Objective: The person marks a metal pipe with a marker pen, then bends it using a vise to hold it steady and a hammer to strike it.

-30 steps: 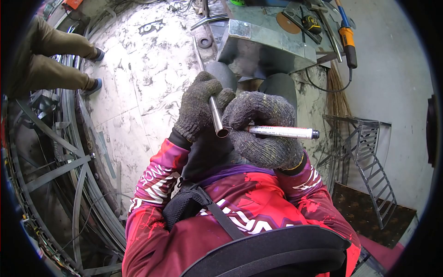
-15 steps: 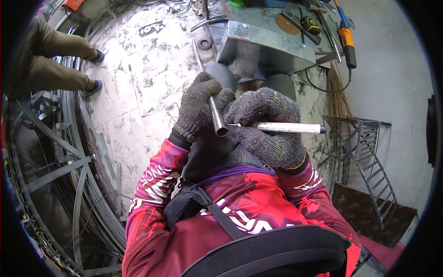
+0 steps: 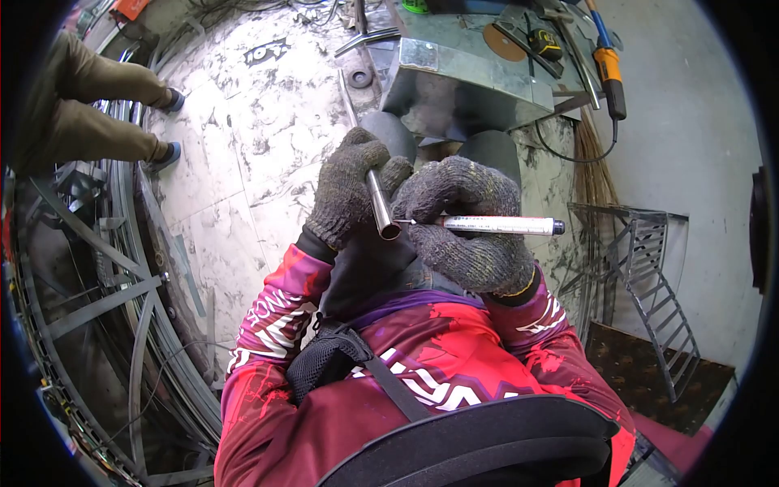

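Only partly legible — "HON…" on sleeve (image 3: 272,312), marker (image 3: 495,225) print unreadable.

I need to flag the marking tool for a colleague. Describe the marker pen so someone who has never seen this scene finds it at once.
Start at the two grey knit gloves in the middle of the view. The right hand holds the marker pen, lying level and pointing left, its fine tip at the short steel tube in the left hand. It is the only slim white barrel with a dark end cap.

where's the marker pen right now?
Head view, centre: the marker pen lies level in the gloved right hand, tip against the metal tube held by the left hand.
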`<move>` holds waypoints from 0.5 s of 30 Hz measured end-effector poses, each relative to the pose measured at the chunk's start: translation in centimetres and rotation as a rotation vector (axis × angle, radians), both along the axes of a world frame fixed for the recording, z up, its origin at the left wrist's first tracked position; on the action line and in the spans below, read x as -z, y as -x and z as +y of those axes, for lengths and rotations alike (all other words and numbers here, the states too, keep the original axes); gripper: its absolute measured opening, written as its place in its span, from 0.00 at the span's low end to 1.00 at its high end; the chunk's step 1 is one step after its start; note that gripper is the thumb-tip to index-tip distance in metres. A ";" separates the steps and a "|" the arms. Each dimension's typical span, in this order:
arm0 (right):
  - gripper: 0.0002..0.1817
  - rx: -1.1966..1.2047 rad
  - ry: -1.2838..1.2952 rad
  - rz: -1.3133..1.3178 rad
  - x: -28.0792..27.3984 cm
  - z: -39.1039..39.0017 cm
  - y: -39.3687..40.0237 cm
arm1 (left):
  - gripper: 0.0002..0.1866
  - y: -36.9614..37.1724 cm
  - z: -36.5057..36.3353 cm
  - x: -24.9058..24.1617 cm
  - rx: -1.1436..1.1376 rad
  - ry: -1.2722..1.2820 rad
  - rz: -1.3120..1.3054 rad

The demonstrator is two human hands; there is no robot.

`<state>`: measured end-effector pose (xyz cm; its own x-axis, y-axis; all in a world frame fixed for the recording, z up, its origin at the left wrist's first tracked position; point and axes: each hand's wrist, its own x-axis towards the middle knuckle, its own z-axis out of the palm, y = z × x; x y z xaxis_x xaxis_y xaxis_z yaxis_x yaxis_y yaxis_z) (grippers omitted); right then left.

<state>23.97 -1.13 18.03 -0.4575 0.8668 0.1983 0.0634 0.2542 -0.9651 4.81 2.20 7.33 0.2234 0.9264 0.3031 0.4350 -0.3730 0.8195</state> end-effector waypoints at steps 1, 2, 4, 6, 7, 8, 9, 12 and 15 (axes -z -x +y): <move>0.06 0.003 -0.021 -0.011 0.0 0.0 0.0 | 0.10 0.0 0.0 -0.1 0.000 -0.001 0.000; 0.06 0.003 -0.021 -0.011 0.3 0.1 0.0 | 0.10 0.0 -0.1 -0.2 -0.009 0.003 0.003; 0.06 0.068 -0.136 0.128 1.3 0.2 0.1 | 0.10 0.1 0.0 -0.3 -0.019 0.006 0.007; 0.07 0.084 0.014 0.180 0.6 -0.2 -0.2 | 0.10 0.2 0.1 -0.1 -0.012 -0.014 -0.004; 0.08 0.091 0.090 0.204 0.5 -0.2 -0.3 | 0.10 0.2 0.1 -0.1 -0.012 -0.015 -0.004; 0.08 0.101 0.166 0.230 0.5 -0.2 -0.5 | 0.11 0.2 0.0 -0.1 -0.015 -0.007 0.005; 0.09 0.092 0.122 0.225 0.7 0.0 -0.6 | 0.11 0.2 0.0 -0.1 -0.017 0.000 0.014; 0.11 0.103 0.087 0.257 1.2 -0.2 -0.5 | 0.11 0.0 0.1 0.1 -0.014 -0.024 0.001; 0.13 0.142 0.008 0.258 2.5 0.0 -0.1 | 0.11 0.0 0.0 -0.7 -0.024 -0.013 0.049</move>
<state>24.03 -1.11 15.55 -0.2664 0.9207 0.2851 -0.1497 0.2526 -0.9559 4.83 2.21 8.03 0.2159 0.9277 0.3046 0.4839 -0.3726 0.7918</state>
